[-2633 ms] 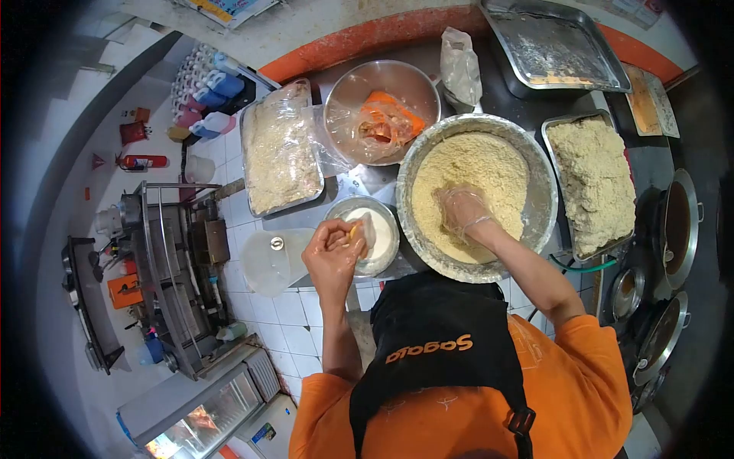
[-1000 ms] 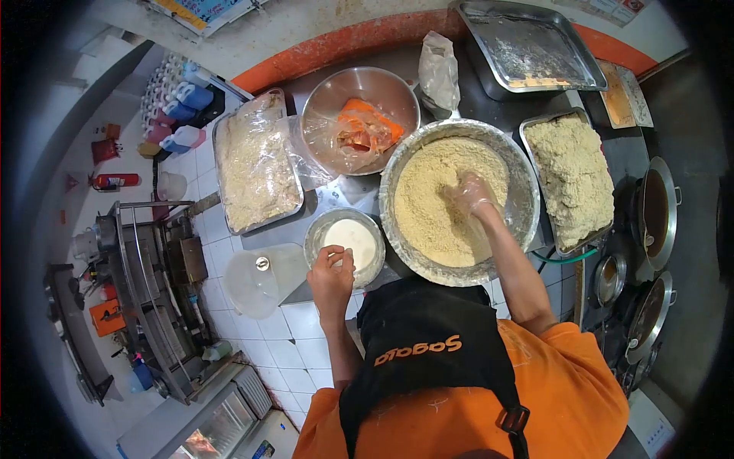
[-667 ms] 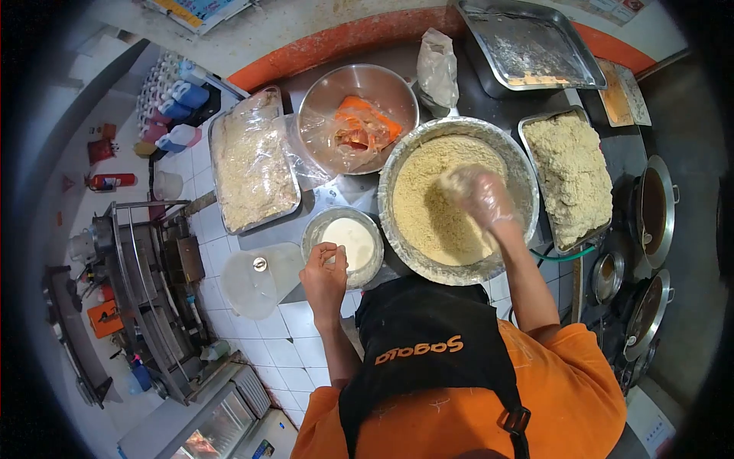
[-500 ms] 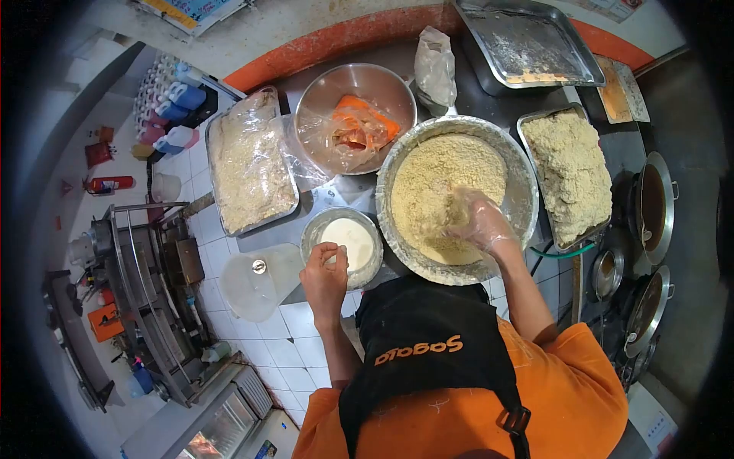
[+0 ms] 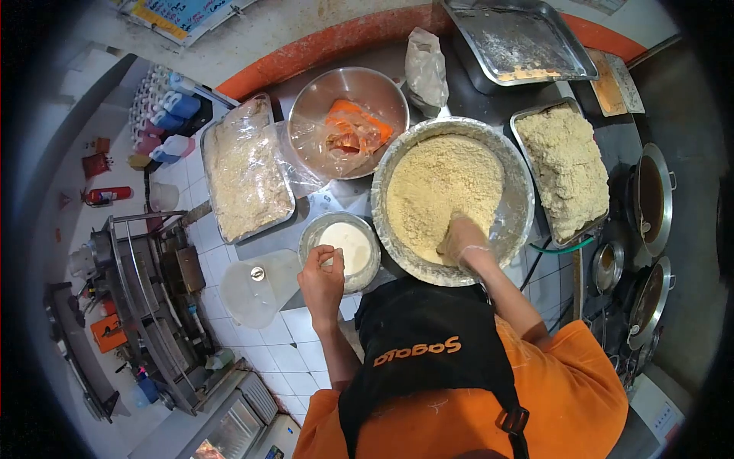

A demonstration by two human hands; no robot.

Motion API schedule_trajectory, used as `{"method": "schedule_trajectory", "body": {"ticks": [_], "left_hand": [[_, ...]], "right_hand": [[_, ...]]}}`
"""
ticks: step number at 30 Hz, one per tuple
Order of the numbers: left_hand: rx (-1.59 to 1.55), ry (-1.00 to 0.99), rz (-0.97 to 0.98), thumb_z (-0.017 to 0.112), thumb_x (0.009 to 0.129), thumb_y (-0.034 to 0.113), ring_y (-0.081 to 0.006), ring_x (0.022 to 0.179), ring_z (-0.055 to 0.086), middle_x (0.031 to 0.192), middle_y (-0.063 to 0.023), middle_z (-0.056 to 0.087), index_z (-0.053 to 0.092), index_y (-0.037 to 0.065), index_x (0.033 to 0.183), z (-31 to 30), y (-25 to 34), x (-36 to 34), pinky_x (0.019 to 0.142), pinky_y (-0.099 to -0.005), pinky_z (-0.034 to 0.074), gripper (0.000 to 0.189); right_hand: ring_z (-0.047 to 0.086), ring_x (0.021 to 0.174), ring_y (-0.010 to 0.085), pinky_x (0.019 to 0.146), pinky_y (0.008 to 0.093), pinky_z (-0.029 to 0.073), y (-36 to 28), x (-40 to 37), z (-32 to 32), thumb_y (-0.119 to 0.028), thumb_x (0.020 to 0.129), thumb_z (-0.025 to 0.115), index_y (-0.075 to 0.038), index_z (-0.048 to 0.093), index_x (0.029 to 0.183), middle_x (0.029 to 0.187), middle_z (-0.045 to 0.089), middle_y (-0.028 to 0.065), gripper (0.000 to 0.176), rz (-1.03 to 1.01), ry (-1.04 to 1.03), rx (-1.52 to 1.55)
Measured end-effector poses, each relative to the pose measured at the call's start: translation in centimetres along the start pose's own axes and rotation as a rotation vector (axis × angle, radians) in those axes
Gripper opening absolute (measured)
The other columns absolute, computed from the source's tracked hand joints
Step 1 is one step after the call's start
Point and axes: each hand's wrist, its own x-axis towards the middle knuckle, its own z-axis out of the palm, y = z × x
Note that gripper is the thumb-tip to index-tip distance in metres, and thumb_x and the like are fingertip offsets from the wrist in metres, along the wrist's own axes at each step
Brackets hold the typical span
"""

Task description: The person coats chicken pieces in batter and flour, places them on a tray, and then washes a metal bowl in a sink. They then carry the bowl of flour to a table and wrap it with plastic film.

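My right hand (image 5: 466, 239), in a clear plastic glove, is pushed into pale yellow crumbs (image 5: 443, 180) near the close side of a large metal bowl (image 5: 520, 206). Its fingertips are buried and out of sight. My left hand (image 5: 321, 279) is bare and held at the left rim of a smaller bowl (image 5: 370, 277) of white batter (image 5: 348, 243). Its fingers are curled together, and whatever is between them, if anything, is hidden.
A plastic-covered tray of crumbs (image 5: 248, 176) lies at left, near a steel bowl (image 5: 306, 99) holding an orange bag (image 5: 359, 118). A heaped tray (image 5: 566, 168) stands at right, beside pans (image 5: 650, 199). A clear plastic container (image 5: 252, 294) stands lower left.
My right hand has moved toward me and slightly left through the crumbs, its fingers now pointing down into them. The left hand stays at the batter bowl. The view has shifted slightly.
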Motion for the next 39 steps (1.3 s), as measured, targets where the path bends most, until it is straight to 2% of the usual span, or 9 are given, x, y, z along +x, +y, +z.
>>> {"method": "schedule_trajectory", "body": {"ticks": [6,9,16,18,19,23,25,32,39], "left_hand": [[0.045,-0.012,0.025,0.069,0.088,0.010,-0.0155,0.063,0.070,0.082,-0.0134,0.073,0.065,-0.004,0.097,0.0,-0.2,-0.2,0.054,-0.0280,0.052,0.017],[0.003,-0.021,-0.023,0.069,0.088,0.010,-0.0158,0.064,0.070,0.083,-0.0137,0.073,0.065,-0.004,0.098,-0.2,0.1,-0.3,0.054,-0.0279,0.053,0.018],[0.006,-0.028,-0.115,0.070,0.089,0.016,-0.0237,0.068,0.072,0.089,-0.0163,0.074,0.066,-0.002,0.100,-0.4,0.5,-0.4,0.061,-0.0325,0.053,0.022],[-0.005,-0.039,-0.119,0.070,0.089,0.016,-0.0230,0.068,0.072,0.089,-0.0163,0.074,0.066,-0.002,0.100,-0.2,0.6,-0.2,0.062,-0.0322,0.053,0.022],[0.018,-0.039,-0.081,0.069,0.089,0.015,-0.0191,0.067,0.071,0.086,-0.0149,0.073,0.066,-0.003,0.100,-0.2,0.6,-0.2,0.058,-0.0294,0.053,0.021],[-0.057,0.002,-0.086,0.069,0.089,0.017,-0.0195,0.066,0.071,0.087,-0.0155,0.074,0.067,-0.001,0.099,-0.4,0.6,-0.5,0.061,-0.0301,0.053,0.021],[-0.037,-0.007,-0.078,0.069,0.089,0.017,-0.0185,0.064,0.070,0.086,-0.0152,0.074,0.067,-0.001,0.099,-0.2,-0.1,-0.3,0.060,-0.0299,0.052,0.021],[-0.012,-0.017,-0.066,0.070,0.088,0.015,-0.0141,0.055,0.064,0.080,-0.0119,0.072,0.066,-0.003,0.098,-0.3,-0.5,-0.6,0.051,-0.0292,0.048,0.020],[-0.052,-0.028,-0.061,0.071,0.088,0.015,-0.0143,0.055,0.064,0.082,-0.0123,0.072,0.066,-0.003,0.099,-0.1,0.0,-0.6,0.051,-0.0293,0.048,0.022]], "right_hand": [[0.067,0.096,0.0395,0.083,0.0431,0.053,-2.3,0.2,-5.3,-0.019,0.077,0.075,0.006,0.066,0.098,0.099,0.066,0.0305,0.034,-0.105,-0.037,0.226],[0.067,0.089,0.0415,0.079,0.0456,0.052,-4.8,0.4,-5.7,-0.022,0.075,0.078,0.008,0.064,0.095,0.090,0.066,0.0298,0.038,0.160,-0.304,0.127],[0.065,0.105,0.0412,0.092,0.0436,0.052,-4.7,0.3,-7.1,-0.018,0.083,0.064,0.007,0.065,0.113,0.109,0.067,0.0293,0.039,-0.105,-0.071,0.154],[0.054,0.125,0.0411,0.111,0.0423,0.038,-4.8,1.0,-4.9,-0.006,0.090,0.047,0.014,0.044,0.137,0.133,0.053,0.0342,0.051,-0.596,0.275,-0.983],[0.042,0.135,0.0430,0.119,0.0457,0.025,-1.9,3.5,2.2,-0.004,0.093,0.036,0.017,0.025,0.145,0.147,0.037,0.0341,0.057,-0.499,0.317,-0.518],[0.045,0.134,0.0415,0.117,0.0438,0.029,0.8,5.4,-0.2,-0.005,0.093,0.037,0.011,0.020,0.149,0.148,0.036,0.0326,0.061,-0.472,0.311,-0.641],[0.049,0.129,0.0391,0.113,0.0427,0.035,0.8,5.7,-3.7,-0.017,0.095,0.043,0.007,0.036,0.145,0.147,0.040,0.0285,0.056,-0.272,-0.115,0.006],[0.056,0.118,0.0377,0.103,0.0449,0.044,-1.7,5.2,-6.3,-0.044,0.092,0.058,0.004,0.062,0.116,0.125,0.059,0.0244,0.054,0.199,-0.185,0.108],[0.055,0.120,0.0362,0.105,0.0414,0.044,1.6,5.5,-3.6,-0.038,0.092,0.063,0.004,0.044,0.139,0.131,0.057,0.0244,0.065,-0.153,0.080,0.684]]}}
